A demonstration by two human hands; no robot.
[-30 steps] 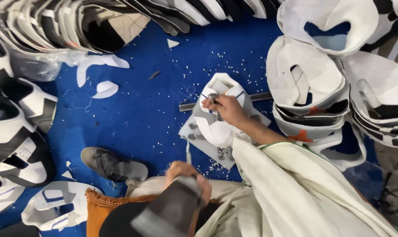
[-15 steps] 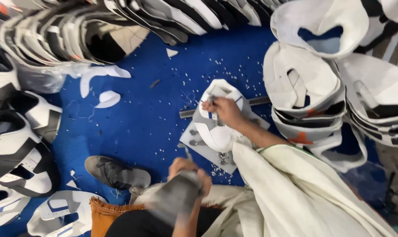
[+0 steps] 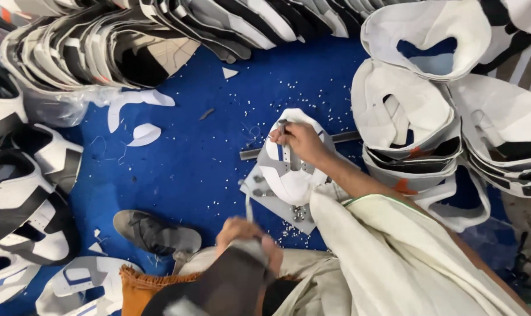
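My right hand [image 3: 300, 140] pinches a thin metal punch [image 3: 282, 130], held upright on a white and grey shoe upper [image 3: 289, 175]. The upper lies on a grey board [image 3: 271, 202] on the blue floor. My left hand [image 3: 242, 231] is lower down, near my lap, closed around a dark mallet [image 3: 230, 281] that is blurred by motion. A cream sleeve [image 3: 394, 246] covers my right arm.
Stacks of white, grey and black shoe uppers ring the spot: along the top [image 3: 131, 47], at the left [image 3: 19, 193] and at the right [image 3: 417, 117]. A metal bar [image 3: 341, 137] lies behind the upper. My sandalled foot [image 3: 154, 234] rests at lower left. White punch scraps dot the floor.
My left hand with the mallet has shifted slightly and is still blurred by motion. My right hand stays on the punch at the same place on the upper.
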